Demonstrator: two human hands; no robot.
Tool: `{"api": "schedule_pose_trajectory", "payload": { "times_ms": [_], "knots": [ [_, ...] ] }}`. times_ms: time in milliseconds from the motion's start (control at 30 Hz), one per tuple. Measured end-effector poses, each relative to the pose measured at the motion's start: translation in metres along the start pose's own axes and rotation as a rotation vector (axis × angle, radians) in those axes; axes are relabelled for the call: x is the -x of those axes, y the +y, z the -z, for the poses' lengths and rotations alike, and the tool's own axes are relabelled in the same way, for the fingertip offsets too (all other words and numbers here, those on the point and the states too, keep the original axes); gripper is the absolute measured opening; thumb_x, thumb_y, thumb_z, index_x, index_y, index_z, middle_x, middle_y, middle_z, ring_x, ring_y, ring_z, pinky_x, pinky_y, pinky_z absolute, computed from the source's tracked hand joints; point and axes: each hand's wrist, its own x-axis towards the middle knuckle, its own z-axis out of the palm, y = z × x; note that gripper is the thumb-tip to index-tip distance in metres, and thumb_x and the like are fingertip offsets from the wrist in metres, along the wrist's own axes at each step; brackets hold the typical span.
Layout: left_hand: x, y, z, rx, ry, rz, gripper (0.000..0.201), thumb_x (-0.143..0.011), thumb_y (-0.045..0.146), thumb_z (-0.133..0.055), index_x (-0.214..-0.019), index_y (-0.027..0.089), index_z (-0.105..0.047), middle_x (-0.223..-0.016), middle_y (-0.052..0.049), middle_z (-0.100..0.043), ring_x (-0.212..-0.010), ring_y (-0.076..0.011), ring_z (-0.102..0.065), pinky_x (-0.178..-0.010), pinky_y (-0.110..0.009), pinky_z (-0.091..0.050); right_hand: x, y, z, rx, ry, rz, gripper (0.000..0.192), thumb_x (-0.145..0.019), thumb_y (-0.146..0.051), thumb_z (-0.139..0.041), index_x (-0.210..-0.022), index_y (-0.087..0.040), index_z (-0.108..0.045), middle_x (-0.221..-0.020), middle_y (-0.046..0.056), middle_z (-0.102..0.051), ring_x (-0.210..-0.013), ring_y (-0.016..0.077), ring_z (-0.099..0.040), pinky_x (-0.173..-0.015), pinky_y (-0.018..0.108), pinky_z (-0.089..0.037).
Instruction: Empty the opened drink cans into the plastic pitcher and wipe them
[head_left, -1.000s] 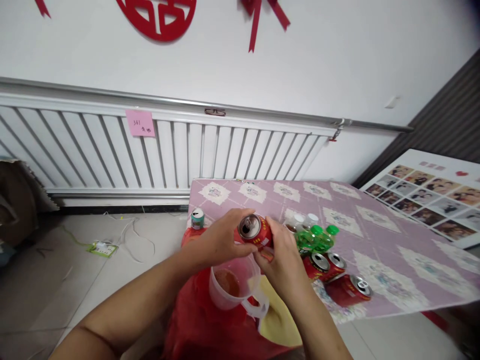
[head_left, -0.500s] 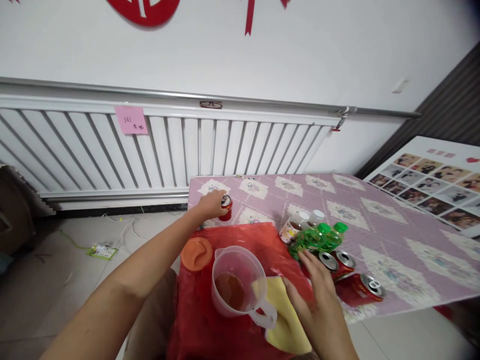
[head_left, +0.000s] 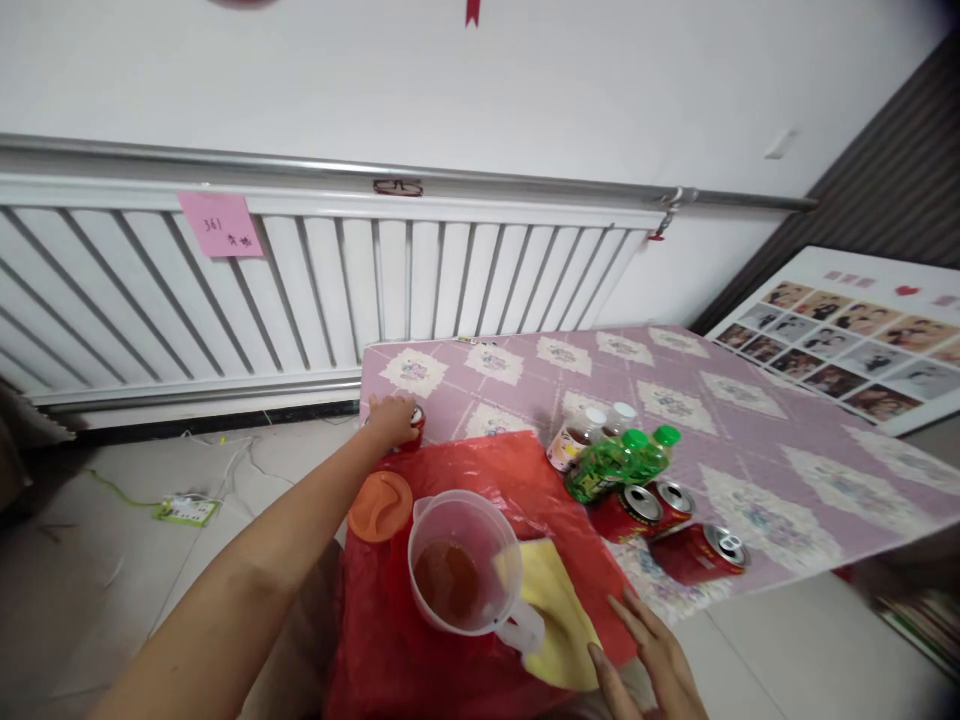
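My left hand [head_left: 388,420] is closed around a small red drink can [head_left: 417,428] near the left edge of the table, with part of the can hidden behind the fingers. My right hand [head_left: 651,662] holds nothing, its fingers apart, beside a yellow cloth [head_left: 559,625]. Between my arms stands a clear plastic measuring jug [head_left: 469,530] with some brown liquid inside; its handle overlaps the cloth. An orange lid [head_left: 379,506] tops a container left of the jug. Red plastic sheeting [head_left: 540,500] lies beneath these things.
Right of the sheet stand green-capped bottles [head_left: 600,470], white-capped bottles [head_left: 568,447] and upright red cans [head_left: 628,515]. Another red can [head_left: 694,555] lies tilted near the front edge. A patterned purple cloth [head_left: 517,395] covers the table, a white radiator [head_left: 442,280] behind it.
My left hand has shifted left and slightly nearer with the can. My right hand has drawn back toward me, away from the bottles and cans. The view has also shifted a little.
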Motion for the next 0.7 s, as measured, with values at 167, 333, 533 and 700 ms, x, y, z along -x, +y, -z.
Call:
{"api": "schedule_pose_trajectory", "payload": {
  "times_ms": [167,333,533,700],
  "knots": [
    [0.002,-0.004,-0.001,-0.025,-0.023,0.015,0.048,-0.077,0.041,-0.061,-0.118,0.017,-0.058,-0.121,-0.018,-0.066,-0.115,-0.0388,-0.057,-0.104,-0.069,-0.026,0.006,0.001,-0.005,0.003,0.063,-0.089,0.041,-0.090,-0.041,-0.058,-0.129,-0.028,-0.057,-0.133,0.011,-0.059,-0.122,0.0329,-0.058,-0.096,0.055,-0.053],
    [0.008,-0.003,-0.002,-0.026,0.021,-0.002,0.067,-0.077,0.046,-0.060,-0.136,0.018,-0.046,-0.136,-0.021,-0.057,-0.127,-0.0418,-0.048,-0.104,-0.071,-0.026,0.004,0.012,-0.007,-0.139,0.050,-0.325,0.053,-0.087,-0.044,-0.059,-0.136,-0.026,-0.051,-0.135,0.013,-0.059,-0.124,0.0301,-0.057,-0.099,0.052,-0.051],
    [0.048,0.010,0.009,0.238,0.251,-0.096,0.058,-0.085,0.043,-0.053,-0.137,0.018,-0.048,-0.145,-0.017,-0.051,-0.135,-0.0351,-0.044,-0.112,-0.056,-0.033,-0.018,0.060,-0.026,-0.353,0.275,-0.645,0.075,-0.075,-0.055,-0.065,-0.137,-0.017,-0.047,-0.124,0.019,-0.064,-0.108,0.0317,-0.065,-0.084,0.050,-0.056],
    [0.142,0.030,0.022,0.733,0.414,-0.141,0.060,-0.086,0.050,-0.055,-0.141,0.027,-0.045,-0.146,-0.008,-0.050,-0.135,-0.0297,-0.047,-0.116,-0.049,-0.036,-0.056,0.090,-0.045,-0.311,0.382,-0.616,0.083,-0.071,-0.053,-0.069,-0.139,-0.012,-0.043,-0.127,0.021,-0.061,-0.114,0.0328,-0.060,-0.097,0.050,-0.048]
  ]
}}
